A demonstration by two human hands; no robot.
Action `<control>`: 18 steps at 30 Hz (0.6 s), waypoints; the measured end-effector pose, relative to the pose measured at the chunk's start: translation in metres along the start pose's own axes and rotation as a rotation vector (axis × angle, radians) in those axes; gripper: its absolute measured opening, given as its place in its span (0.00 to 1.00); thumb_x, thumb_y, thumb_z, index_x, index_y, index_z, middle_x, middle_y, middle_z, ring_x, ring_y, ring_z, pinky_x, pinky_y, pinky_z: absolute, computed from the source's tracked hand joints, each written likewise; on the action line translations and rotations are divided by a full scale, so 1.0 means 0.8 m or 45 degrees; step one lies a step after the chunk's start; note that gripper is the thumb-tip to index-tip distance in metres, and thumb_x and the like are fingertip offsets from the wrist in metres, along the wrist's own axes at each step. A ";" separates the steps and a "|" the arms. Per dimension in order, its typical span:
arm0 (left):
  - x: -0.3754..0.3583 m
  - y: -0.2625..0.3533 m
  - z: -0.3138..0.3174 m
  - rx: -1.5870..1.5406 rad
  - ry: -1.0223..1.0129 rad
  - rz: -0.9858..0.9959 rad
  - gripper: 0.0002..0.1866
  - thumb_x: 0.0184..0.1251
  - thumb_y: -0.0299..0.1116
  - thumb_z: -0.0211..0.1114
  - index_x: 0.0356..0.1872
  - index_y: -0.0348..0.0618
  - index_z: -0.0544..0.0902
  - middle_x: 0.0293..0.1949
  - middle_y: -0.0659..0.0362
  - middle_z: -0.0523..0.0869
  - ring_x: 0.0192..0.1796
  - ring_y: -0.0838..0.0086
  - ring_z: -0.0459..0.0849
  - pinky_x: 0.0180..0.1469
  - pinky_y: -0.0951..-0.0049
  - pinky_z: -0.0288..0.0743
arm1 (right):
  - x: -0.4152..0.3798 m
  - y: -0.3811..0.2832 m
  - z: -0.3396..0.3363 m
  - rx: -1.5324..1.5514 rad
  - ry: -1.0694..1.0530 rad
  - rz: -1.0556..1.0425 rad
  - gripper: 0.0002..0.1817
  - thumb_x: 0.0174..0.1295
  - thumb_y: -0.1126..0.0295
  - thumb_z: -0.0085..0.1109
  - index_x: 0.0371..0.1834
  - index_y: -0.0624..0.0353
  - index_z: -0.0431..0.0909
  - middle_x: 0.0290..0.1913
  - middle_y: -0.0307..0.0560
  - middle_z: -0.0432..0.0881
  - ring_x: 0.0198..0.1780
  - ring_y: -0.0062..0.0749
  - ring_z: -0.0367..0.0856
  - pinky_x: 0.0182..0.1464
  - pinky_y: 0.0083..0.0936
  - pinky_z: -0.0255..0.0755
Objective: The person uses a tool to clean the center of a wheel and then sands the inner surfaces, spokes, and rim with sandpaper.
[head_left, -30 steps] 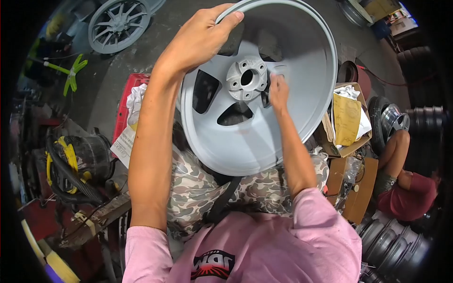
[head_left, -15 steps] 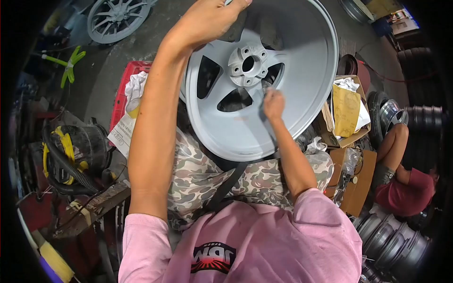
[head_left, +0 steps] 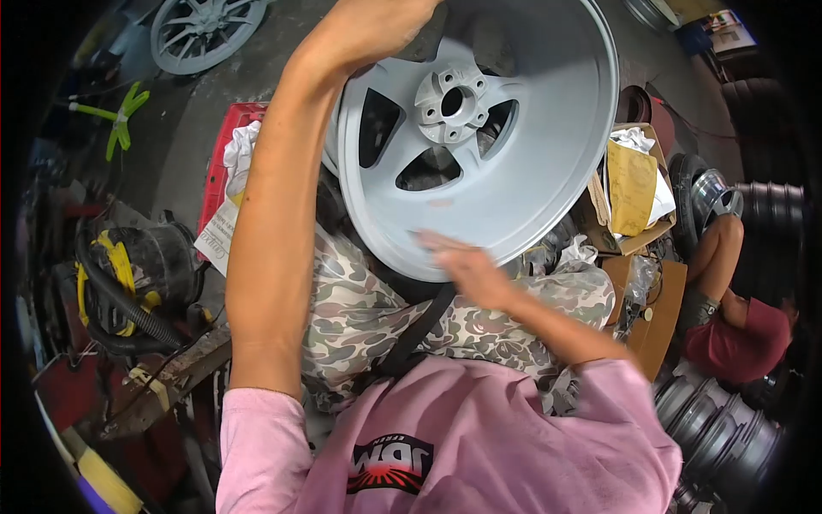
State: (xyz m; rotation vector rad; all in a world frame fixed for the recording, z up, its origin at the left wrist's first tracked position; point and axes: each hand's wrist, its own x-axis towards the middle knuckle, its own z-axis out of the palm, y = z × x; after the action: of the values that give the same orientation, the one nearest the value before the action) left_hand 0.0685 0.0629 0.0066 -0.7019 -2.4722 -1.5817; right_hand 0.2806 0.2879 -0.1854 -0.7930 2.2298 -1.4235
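A grey alloy wheel (head_left: 522,184) with a five-spoke centre leans tilted above my lap, its hollow side facing me. My left hand (head_left: 385,26) reaches over its upper left edge and is closed on it; the fingertips run out of the top of the view. Low on the inside of the barrel is my right hand (head_left: 471,267), blurred by motion, with its fingers stretched out toward the left along the grey surface. Nothing shows in those fingers, though their undersides are hidden. A small pinkish patch (head_left: 440,203) marks the barrel below the spoke windows.
To the right stands a cardboard box (head_left: 638,244) with yellow sandpaper (head_left: 632,188) and white paper. A red tray (head_left: 224,163) with white cloth lies left. Further out are a black vacuum (head_left: 158,265), another wheel (head_left: 208,32), stacked rims (head_left: 715,437) and a seated person (head_left: 741,338).
My right hand has swung from beside a spoke window down to the lower barrel, its fingers going from bunched to stretched out. My left hand keeps its place on the wheel.
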 end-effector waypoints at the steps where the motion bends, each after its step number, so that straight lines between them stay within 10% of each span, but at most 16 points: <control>1: 0.000 0.001 0.002 -0.009 -0.002 -0.007 0.19 0.78 0.39 0.55 0.56 0.34 0.82 0.43 0.49 0.89 0.46 0.68 0.83 0.54 0.67 0.74 | -0.046 0.069 -0.047 -0.385 -0.120 0.148 0.24 0.78 0.66 0.44 0.74 0.58 0.69 0.74 0.51 0.72 0.74 0.49 0.70 0.76 0.44 0.61; 3: -0.002 0.009 0.007 0.015 -0.013 0.029 0.20 0.79 0.40 0.55 0.58 0.34 0.81 0.45 0.49 0.89 0.47 0.68 0.82 0.55 0.67 0.74 | -0.059 0.098 -0.187 -1.460 -0.626 0.443 0.35 0.64 0.73 0.52 0.78 0.54 0.61 0.78 0.50 0.65 0.76 0.48 0.67 0.80 0.47 0.55; 6: -0.011 0.010 0.011 -0.038 0.034 0.116 0.19 0.79 0.39 0.54 0.57 0.34 0.81 0.45 0.48 0.89 0.47 0.67 0.83 0.55 0.67 0.74 | -0.025 0.135 -0.271 -2.082 0.017 0.229 0.28 0.67 0.70 0.51 0.72 0.61 0.69 0.78 0.49 0.64 0.80 0.41 0.58 0.83 0.45 0.42; 9: -0.013 0.013 0.002 0.030 -0.027 -0.020 0.19 0.79 0.40 0.55 0.56 0.34 0.82 0.42 0.51 0.88 0.45 0.69 0.81 0.53 0.68 0.74 | -0.066 0.131 -0.153 -1.412 -0.140 0.513 0.21 0.65 0.73 0.50 0.60 0.65 0.76 0.61 0.60 0.80 0.61 0.52 0.80 0.66 0.41 0.73; 12: -0.007 0.004 0.003 0.125 0.062 0.099 0.19 0.79 0.40 0.55 0.56 0.34 0.82 0.39 0.54 0.87 0.43 0.72 0.79 0.50 0.69 0.73 | -0.074 -0.023 -0.041 -0.715 0.056 0.099 0.30 0.56 0.68 0.65 0.64 0.66 0.75 0.51 0.60 0.81 0.56 0.57 0.81 0.62 0.40 0.76; 18: -0.005 0.002 0.011 0.031 0.013 0.164 0.19 0.78 0.40 0.55 0.55 0.34 0.82 0.38 0.55 0.87 0.40 0.74 0.78 0.47 0.71 0.73 | -0.095 0.092 -0.175 -1.280 -0.146 0.084 0.26 0.56 0.79 0.59 0.61 0.60 0.78 0.51 0.54 0.82 0.56 0.50 0.81 0.59 0.40 0.77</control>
State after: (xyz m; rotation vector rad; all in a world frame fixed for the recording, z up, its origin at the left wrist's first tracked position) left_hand 0.0737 0.0696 0.0026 -0.8292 -2.3823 -1.5027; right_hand 0.2382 0.4583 -0.1928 -1.0118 2.7829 -0.1169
